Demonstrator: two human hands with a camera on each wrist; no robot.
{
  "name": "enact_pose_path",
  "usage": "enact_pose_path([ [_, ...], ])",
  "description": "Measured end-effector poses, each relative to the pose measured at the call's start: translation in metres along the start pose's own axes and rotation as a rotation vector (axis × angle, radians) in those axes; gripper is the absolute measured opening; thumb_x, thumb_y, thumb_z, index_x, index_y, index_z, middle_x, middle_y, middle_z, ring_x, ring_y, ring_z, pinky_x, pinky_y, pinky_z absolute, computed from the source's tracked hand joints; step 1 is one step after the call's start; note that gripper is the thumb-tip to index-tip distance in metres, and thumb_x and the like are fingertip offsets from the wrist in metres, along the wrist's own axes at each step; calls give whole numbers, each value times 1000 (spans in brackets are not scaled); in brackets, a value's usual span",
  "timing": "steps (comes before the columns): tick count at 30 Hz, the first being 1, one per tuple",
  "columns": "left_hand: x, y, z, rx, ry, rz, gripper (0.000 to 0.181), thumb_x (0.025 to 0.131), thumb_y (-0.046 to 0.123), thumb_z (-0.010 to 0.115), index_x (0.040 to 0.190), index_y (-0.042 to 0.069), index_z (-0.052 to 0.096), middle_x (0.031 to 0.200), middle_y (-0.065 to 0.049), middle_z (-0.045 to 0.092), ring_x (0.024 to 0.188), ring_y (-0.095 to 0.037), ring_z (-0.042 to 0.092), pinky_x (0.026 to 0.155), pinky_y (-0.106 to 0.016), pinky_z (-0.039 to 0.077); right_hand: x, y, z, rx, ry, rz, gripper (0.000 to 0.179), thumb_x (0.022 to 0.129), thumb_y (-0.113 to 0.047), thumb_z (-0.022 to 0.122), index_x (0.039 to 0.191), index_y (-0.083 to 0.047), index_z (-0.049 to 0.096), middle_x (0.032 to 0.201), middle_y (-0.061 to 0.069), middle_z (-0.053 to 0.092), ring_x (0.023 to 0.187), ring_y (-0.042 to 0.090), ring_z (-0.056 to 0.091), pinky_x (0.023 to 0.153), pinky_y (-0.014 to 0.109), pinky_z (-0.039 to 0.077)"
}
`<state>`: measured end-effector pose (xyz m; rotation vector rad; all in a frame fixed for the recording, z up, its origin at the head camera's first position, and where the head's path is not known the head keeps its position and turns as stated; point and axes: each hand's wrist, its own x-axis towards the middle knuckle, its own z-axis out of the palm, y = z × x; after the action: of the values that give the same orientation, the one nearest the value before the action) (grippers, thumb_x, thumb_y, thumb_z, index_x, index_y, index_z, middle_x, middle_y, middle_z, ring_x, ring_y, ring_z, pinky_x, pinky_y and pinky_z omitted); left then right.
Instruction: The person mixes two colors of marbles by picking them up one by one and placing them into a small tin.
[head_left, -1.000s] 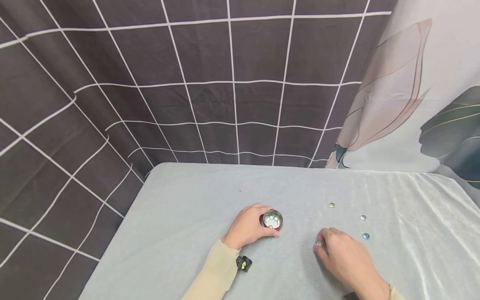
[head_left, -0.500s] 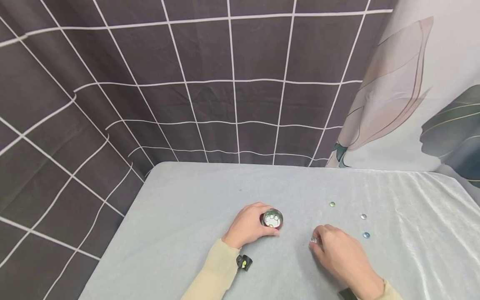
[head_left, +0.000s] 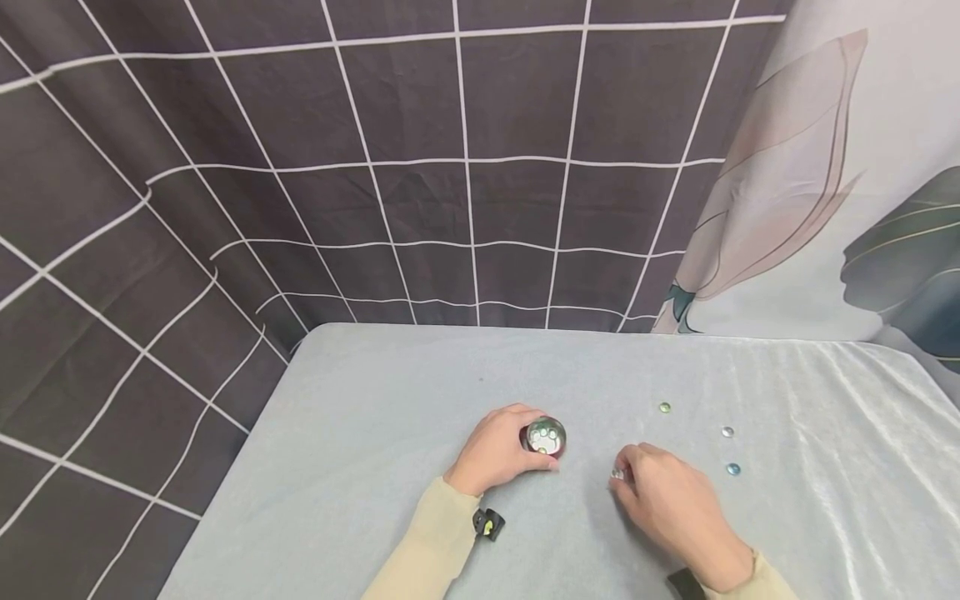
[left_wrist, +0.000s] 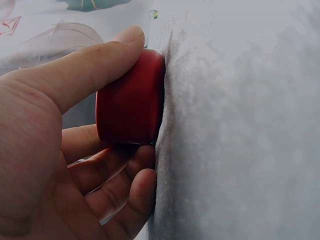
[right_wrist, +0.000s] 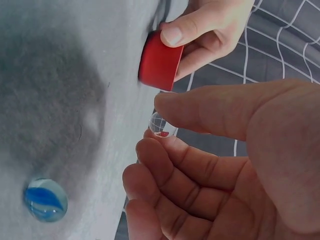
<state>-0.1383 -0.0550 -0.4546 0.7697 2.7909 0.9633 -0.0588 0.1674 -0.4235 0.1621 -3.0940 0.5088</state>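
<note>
My left hand [head_left: 491, 450] holds a small round red cup [left_wrist: 131, 102] with a shiny silvery inside, upright on the cloth. Thumb and fingers curve round its wall in the left wrist view. Several marbles show inside it from above. To its right, my right hand [head_left: 671, 500] pinches a clear glass marble [right_wrist: 159, 124] between thumb and fingertips, apart from the cup. A blue-swirled marble [right_wrist: 46, 200] lies on the cloth beyond that hand, with a clear marble [head_left: 727, 432] and a greenish marble [head_left: 664, 407] farther back.
A pale grey velvety cloth [head_left: 360, 417] covers the table, wrinkled toward the right. Behind it hangs a dark curtain [head_left: 420, 200] with white grid lines. A leaf-patterned light curtain [head_left: 795, 208] hangs at the back right.
My right hand has moved left, toward the cup, with the clear marble pinched in it. The left hand and the cup have stayed in place.
</note>
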Motion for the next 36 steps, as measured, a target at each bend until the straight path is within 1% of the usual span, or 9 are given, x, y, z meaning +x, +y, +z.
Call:
enact_pose_path([
  [7, -1, 1, 0, -12, -6, -10, 59, 73, 40, 90, 124, 18, 72, 124, 6, 68, 115, -12, 62, 100, -27, 47, 3, -3, 0, 24, 47, -35, 13, 80, -15, 78, 82, -14, 65, 70, -5, 52, 61, 11, 48, 54, 36, 45],
  [11, 0, 2, -1, -11, -6, -6, 58, 73, 40, 90, 123, 18, 72, 124, 6, 68, 115, -12, 62, 101, -27, 46, 5, -5, -1, 32, 65, -51, 12, 79, -14, 77, 82, -14, 66, 71, -5, 53, 61, 11, 49, 55, 36, 46],
  [18, 1, 2, -1, -14, -7, -3, 56, 73, 39, 90, 122, 19, 72, 123, 6, 68, 115, -12, 62, 101, -27, 46, 8, -7, -1, 31, 67, -48, 12, 79, -14, 78, 84, -12, 68, 72, -5, 54, 62, 11, 50, 55, 37, 46],
  [24, 0, 1, 0, -26, -9, -10, 56, 73, 39, 90, 122, 19, 72, 123, 6, 68, 114, -11, 62, 101, -28, 47, 12, -12, -3, 30, 54, -59, 11, 80, -14, 78, 84, -12, 68, 72, -5, 54, 61, 11, 47, 53, 34, 45],
  [32, 1, 0, 0, -25, -12, -12, 57, 73, 39, 90, 123, 20, 72, 124, 6, 68, 116, -12, 61, 102, -28, 46, 17, -21, -4, 44, 96, -77, 13, 79, -13, 78, 80, -13, 65, 70, -6, 51, 60, 10, 46, 53, 33, 44],
  [36, 1, 1, 0, -25, -12, -7, 56, 73, 39, 90, 122, 19, 72, 124, 6, 68, 115, -12, 62, 101, -28, 46, 19, -24, -2, 45, 95, -79, 13, 79, -14, 79, 80, -13, 65, 70, -6, 51, 60, 10, 46, 53, 33, 44],
])
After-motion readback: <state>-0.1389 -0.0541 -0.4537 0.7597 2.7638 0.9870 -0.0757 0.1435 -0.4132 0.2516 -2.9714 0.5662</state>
